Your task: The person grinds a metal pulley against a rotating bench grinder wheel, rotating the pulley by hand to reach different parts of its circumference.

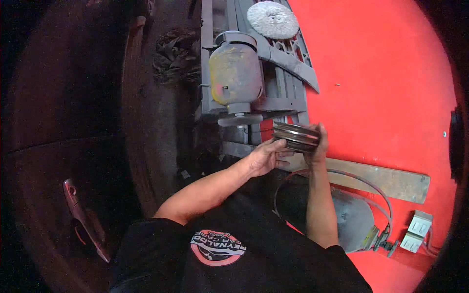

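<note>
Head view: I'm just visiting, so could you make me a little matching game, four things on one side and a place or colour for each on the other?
Things:
1. Grooved wheel
2. Pad
3. Motor
4. Plank

Places and colours:
A. Grey with yellow patches
B. Along the red wall
C. Between the left hand and the right hand
D. White and round

Right pairs: 1-C, 2-D, 3-A, 4-B

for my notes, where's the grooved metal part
Just right of centre in the head view, the grooved metal part is between the left hand and right hand.
</note>
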A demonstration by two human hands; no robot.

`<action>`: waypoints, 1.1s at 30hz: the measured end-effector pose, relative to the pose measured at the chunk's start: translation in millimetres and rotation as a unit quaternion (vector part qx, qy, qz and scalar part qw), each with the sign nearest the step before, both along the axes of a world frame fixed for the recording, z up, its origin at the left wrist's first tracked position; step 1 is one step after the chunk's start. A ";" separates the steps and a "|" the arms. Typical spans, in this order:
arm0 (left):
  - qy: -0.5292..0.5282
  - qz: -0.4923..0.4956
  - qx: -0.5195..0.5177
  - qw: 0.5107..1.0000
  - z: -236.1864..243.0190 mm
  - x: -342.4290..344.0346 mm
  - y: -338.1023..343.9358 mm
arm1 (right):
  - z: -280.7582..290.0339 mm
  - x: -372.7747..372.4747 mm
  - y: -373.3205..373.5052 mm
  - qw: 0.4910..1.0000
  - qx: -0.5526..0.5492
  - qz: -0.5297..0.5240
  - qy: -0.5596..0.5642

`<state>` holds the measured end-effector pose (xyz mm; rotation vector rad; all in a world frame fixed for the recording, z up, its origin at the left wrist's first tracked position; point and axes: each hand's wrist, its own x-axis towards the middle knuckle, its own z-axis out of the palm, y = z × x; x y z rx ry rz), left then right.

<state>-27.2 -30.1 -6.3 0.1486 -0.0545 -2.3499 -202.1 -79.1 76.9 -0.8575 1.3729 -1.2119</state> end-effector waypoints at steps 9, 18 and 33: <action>-0.063 0.042 0.074 0.994 -9.6 8.9 0.7 | -23.7 20.3 -21.1 0.997 0.041 -0.031 0.055; 0.012 0.040 0.054 0.998 -2.8 11.4 -4.7 | -7.9 23.4 -38.4 0.958 -0.046 0.079 0.272; 0.049 0.006 0.040 0.998 -10.7 10.5 -9.2 | -1.6 35.4 -53.0 0.920 -0.037 0.134 0.367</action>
